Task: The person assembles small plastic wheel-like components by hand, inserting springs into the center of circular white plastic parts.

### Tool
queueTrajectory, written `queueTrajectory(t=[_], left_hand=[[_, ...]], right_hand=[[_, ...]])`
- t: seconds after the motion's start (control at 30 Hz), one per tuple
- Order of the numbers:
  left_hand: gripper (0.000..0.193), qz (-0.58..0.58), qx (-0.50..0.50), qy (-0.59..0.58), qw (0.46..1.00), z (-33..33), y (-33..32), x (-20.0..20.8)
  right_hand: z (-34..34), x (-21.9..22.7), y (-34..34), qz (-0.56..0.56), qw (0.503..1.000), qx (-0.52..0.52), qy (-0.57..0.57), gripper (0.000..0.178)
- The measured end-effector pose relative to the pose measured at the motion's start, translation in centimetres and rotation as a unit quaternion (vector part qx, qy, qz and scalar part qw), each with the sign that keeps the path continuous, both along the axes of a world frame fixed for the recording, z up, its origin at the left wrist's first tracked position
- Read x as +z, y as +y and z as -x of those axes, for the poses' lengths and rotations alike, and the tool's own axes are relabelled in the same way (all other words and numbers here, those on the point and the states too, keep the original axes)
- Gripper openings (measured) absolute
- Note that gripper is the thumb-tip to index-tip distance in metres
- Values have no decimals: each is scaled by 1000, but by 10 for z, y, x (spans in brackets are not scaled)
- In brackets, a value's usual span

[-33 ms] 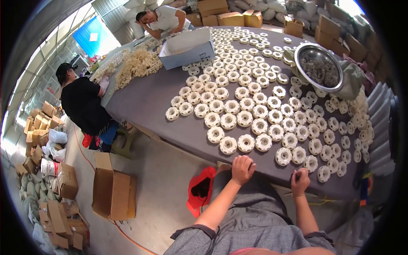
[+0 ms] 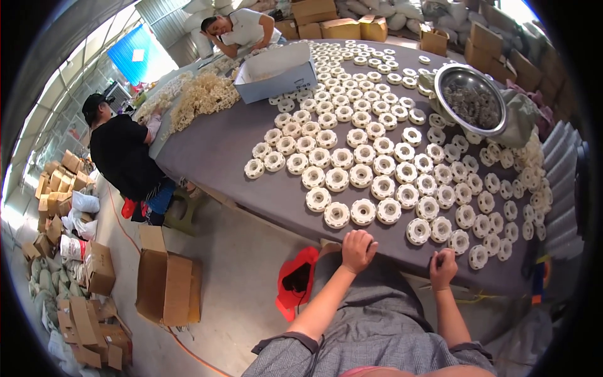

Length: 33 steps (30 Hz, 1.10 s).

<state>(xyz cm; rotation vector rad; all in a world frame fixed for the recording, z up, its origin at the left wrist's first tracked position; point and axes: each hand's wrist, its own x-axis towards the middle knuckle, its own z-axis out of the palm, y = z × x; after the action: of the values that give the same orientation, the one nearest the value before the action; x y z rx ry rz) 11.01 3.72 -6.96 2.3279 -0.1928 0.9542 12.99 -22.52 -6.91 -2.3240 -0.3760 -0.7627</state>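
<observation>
We find the fingers [image 2: 360, 237] of the left hand [image 2: 357, 253] bent and close together at the near edge of the counter [image 2: 213, 147]; those of the right hand [image 2: 443, 270] are curled toward the palm, farther right along the same edge. We cannot tell whether either hand grips anything. Between the hands and the nearest white rings [image 2: 363, 220], we have only a narrow margin of bare counter; past the right hand, another bare strip follows the edge. The widest open room lies to the left, where the dark grey surface extends from the rings to the counter's left edge. We locate the rings just beyond the hands, spread in loose rows up to the far end. Each nearby ring is off-white and round, with a notched outer rim and a central opening, and lies flat. At the right, we note a tilted metal bowl [image 2: 500, 107] containing greyish pieces; farther left, an open pale blue box [image 2: 276, 85] stands beside a cream pile [image 2: 204, 100].
</observation>
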Motion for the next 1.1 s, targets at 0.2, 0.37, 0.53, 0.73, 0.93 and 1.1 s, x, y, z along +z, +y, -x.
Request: queueTrajectory(t=[0.2, 0.37, 0.53, 0.73, 0.93, 1.1], left_hand=[[25, 0, 7, 6, 1000, 0, -2, -1], [23, -11, 23, -3, 1000, 1, -2, -5], [22, -4, 14, -10, 1000, -1, -2, -2], [22, -9, 14, -5, 1000, -1, -1, -2], [23, -17, 15, 0, 1000, -1, 0, -3], [25, -11, 8, -6, 1000, -2, -1, -3]], right_hand=[[0, -3, -1, 2, 1000, -2, -6, 20], [2, 0, 2, -13, 1000, 7, -2, 20], [1, -4, -3, 13, 1000, 9, -11, 20], [1, 4, 2, 20, 999, 14, -35, 20], [2, 5, 3, 25, 999, 10, -26, 20], [3, 5, 2, 20, 1000, 9, -15, 20]])
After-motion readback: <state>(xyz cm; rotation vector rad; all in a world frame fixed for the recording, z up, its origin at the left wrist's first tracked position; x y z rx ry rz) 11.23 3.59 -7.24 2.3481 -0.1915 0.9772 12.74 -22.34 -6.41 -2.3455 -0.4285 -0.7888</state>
